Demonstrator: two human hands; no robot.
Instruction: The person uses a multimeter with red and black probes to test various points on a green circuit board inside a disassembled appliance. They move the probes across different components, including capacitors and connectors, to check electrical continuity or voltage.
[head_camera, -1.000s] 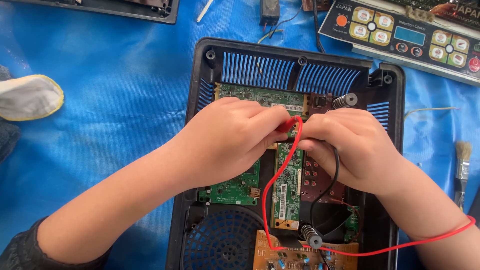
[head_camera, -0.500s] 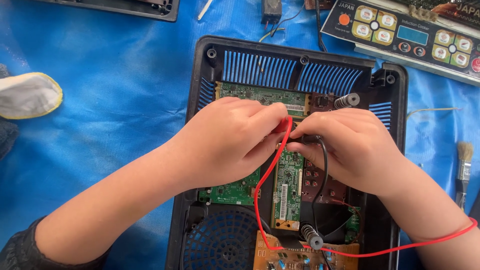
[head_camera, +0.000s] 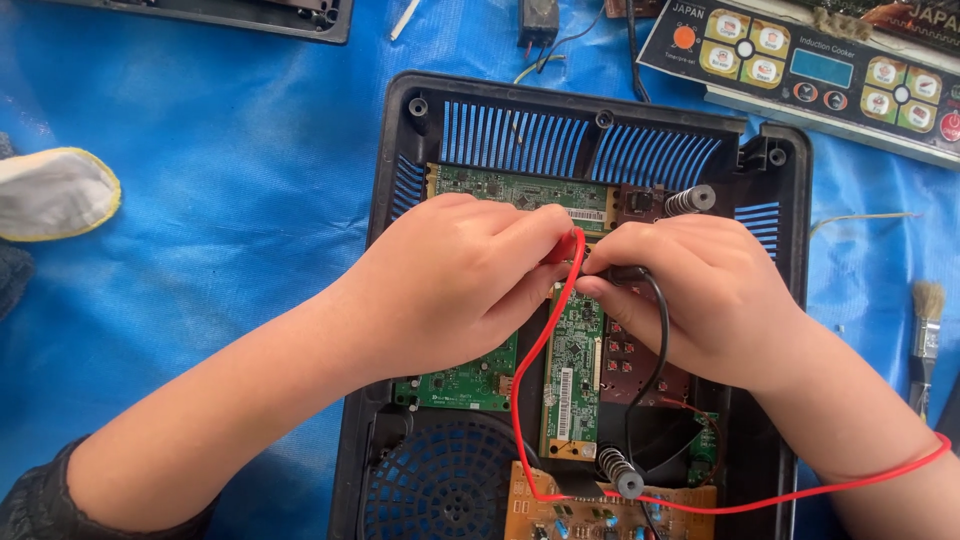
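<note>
I saw my left hand (head_camera: 455, 285) resting over the green circuit board (head_camera: 465, 380) inside the open black casing (head_camera: 590, 110), with its fingers curled together and pinched on the red probe (head_camera: 562, 247) at the middle of the casing. My right hand (head_camera: 700, 295) was just beside it, almost touching, and its fingers were closed tight on the black probe (head_camera: 625, 272). Both tips pointed down to the narrow green board (head_camera: 572, 375) that stood between the two hands; the exact contact point was hidden by the fingers. The red wire (head_camera: 520, 400) made a loop toward the near side and then ran right, across my right wrist. The black wire (head_camera: 660, 330) curved down near a small coil (head_camera: 620, 472). On the blue sheet (head_camera: 220, 180), far right, lay a control panel (head_camera: 800, 70), and a brush (head_camera: 925, 320) lay at the right edge
</note>
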